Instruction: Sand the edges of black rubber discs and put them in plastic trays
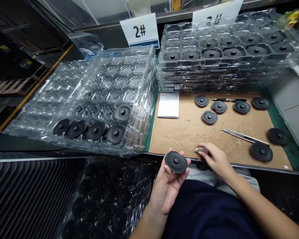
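Note:
My left hand holds a round black disc with a small centre hub, fingers curled round its rim, just in front of the table edge. My right hand rests on the near edge of the brown cardboard mat, fingers closed over a small pale object that I cannot make out. Several more black discs lie loose on the mat. A thin metal blade tool lies to the right of my right hand.
A clear blister tray at left holds several discs in its front rows. A stack of filled trays stands at the back right. A white paper slip lies on the mat. Another tray of discs sits low at left.

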The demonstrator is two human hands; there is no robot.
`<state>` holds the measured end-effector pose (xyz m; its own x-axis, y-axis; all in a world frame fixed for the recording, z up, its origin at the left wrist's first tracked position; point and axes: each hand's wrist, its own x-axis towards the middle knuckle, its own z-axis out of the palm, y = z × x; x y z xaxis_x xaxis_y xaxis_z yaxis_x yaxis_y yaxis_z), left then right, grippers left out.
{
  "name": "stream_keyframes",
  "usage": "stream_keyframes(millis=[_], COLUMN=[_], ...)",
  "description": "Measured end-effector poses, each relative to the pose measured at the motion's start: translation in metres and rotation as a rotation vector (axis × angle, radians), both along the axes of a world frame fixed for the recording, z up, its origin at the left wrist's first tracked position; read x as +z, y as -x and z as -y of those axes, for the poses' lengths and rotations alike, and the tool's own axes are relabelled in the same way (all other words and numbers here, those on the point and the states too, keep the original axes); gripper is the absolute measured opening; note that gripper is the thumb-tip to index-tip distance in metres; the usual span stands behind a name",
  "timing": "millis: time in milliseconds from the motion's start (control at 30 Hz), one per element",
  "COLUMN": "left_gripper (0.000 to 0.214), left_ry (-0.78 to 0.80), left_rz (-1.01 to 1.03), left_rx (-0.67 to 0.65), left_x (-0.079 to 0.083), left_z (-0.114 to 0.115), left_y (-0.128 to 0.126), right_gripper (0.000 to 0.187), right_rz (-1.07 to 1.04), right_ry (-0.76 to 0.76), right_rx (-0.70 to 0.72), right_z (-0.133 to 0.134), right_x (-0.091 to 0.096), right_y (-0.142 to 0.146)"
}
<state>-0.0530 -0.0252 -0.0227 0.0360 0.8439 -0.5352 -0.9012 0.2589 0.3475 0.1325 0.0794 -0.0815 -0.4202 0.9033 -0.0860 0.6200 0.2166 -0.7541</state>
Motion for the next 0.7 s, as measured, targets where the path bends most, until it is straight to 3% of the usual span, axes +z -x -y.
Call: stream_keyframes(millis=[100,200,300,400,500,567,633,700], left_gripper=[0.060,0.062,0.057,0.057,0.057,0.062,0.066,0.067], left_ry=[-0.036,-0.088,-0.090,-0.107,-0.144,-0.140,-0.103,-0.061], left_rz=[-0.088,-0.178,-0.240,-0.257,-0.246,-0.230,-0.214,-0.207], left_rx=[0.011,0.013,-0.009,-0.020,-0.079,-0.122,-0.150,-0.163], left_x=[0.004,0.011,0.020,0.026,0.027,0.026,0.025,0.026], left_z=[-0.006,-0.013,-0.018,-0.021,-0.023,-0.024,-0.024,-0.025], left_y=[-0.006,-0.011,-0.012,-0.015,-0.019,-0.021,-0.021,-0.023], right_gripper=[0.022,0.025,0.023,0.019,0.018,0.021,0.022,0.021], right_rz=[-0.073,-0.264,-0.366,-0.331,-0.355,-0.384,-0.352,-0.244], right_ry=[0.009,-0.118,-0.172,-0.106,-0.310,-0.365,-0.295,-0.240], right_rx=[0.029,0.095,0.225,0.331,0.202,0.177,0.205,0.133], right_z=[0.005,0.016,0.026,0.025,0.025,0.032,0.040,0.042], right_x=[0.046,0.093,0.119,0.126,0.120,0.112,0.106,0.106], right_y=[0.016,0.037,0.051,0.054,0.048,0.039,0.028,0.018])
